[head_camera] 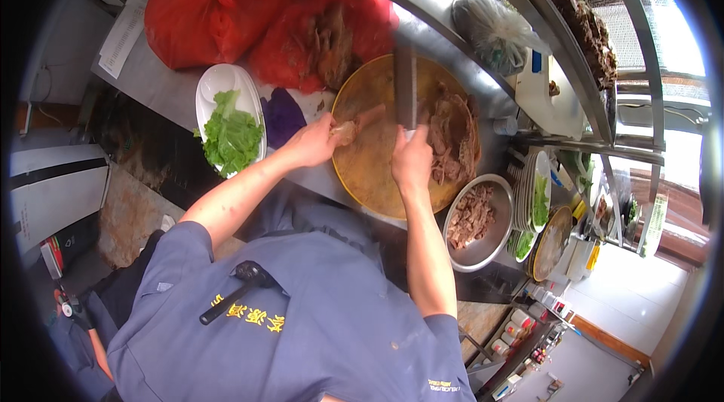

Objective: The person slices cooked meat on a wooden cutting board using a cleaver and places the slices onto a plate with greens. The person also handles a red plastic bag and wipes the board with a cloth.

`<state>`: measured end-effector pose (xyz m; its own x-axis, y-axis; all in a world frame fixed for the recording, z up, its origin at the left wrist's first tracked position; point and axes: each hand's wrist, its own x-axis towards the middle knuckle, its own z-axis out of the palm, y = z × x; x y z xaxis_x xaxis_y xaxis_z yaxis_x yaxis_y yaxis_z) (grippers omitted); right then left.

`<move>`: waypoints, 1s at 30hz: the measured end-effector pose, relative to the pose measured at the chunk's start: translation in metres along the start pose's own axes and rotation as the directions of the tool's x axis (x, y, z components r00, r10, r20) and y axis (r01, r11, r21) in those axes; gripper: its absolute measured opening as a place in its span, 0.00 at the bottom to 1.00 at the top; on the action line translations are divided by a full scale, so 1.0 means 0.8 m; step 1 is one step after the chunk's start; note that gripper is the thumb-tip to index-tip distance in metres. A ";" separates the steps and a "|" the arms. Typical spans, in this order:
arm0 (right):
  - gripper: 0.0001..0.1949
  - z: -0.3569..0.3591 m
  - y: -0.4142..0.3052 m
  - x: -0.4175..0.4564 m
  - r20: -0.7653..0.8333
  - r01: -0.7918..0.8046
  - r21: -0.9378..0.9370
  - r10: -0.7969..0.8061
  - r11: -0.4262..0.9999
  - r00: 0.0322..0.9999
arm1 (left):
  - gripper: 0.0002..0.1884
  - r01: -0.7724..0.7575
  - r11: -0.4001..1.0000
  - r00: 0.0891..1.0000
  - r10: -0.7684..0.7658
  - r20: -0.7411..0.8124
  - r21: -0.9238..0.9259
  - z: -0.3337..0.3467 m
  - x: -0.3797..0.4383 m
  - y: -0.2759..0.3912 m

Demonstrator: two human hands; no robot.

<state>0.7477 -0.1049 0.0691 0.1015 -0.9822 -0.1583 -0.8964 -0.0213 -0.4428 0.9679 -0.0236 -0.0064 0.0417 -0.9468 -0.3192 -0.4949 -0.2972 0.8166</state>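
My left hand (312,142) grips a piece of meat on the bone (346,131), whose thin end reaches over the round cutting board (367,178). In my right hand (412,160) is the handle of a cleaver (405,85); its blade points away from me above the board and looks blurred. A pile of cooked meat and bone (454,136) lies on the board's right side, beside the blade. Close by my right forearm stands a steel bowl (502,232) holding chopped meat (470,215).
An oval white plate (207,82) with lettuce leaves (232,136) sits left, near a purple cloth (283,116). Red plastic bags (218,11) fill the back. Stacked plates (523,187) stand right of the bowl. A metal shelf (557,45) overhangs the right side. Another person's arm (99,351) shows lower left.
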 end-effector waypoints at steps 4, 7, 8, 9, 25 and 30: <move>0.17 -0.050 -0.041 0.000 -0.339 0.296 0.341 -0.177 0.892 0.924 | 0.21 -0.001 1.000 1.000 0.001 0.012 0.003 0.002 0.008 0.001; 0.18 -0.012 -0.018 0.003 -0.311 0.269 0.320 -0.168 0.908 0.936 | 0.21 0.003 1.000 1.000 -0.003 0.006 0.011 0.003 0.008 0.005; 0.19 0.015 0.005 -0.002 -0.145 0.104 0.205 -0.075 0.973 0.987 | 0.21 -0.007 1.000 1.000 0.007 0.004 0.016 0.001 0.008 0.008; 0.19 0.038 0.026 -0.011 0.016 -0.048 0.058 0.047 0.997 0.999 | 0.21 -0.012 1.000 1.000 0.012 0.004 0.027 0.003 0.006 0.006; 0.21 0.085 0.075 -0.029 0.023 -0.006 -0.069 0.007 0.998 1.000 | 0.19 -0.054 0.996 0.998 0.055 -0.015 0.069 -0.008 0.011 0.008; 0.20 0.000 0.003 -0.010 -0.028 0.065 0.108 -0.062 0.992 0.998 | 0.19 -0.068 0.996 0.997 0.070 -0.025 0.060 -0.009 0.018 -0.004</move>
<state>0.7449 -0.0971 0.0692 0.1451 -0.9837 -0.1058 -0.8362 -0.0647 -0.5446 0.9764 -0.0374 -0.0105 0.0285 -0.9680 -0.2494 -0.5481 -0.2239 0.8059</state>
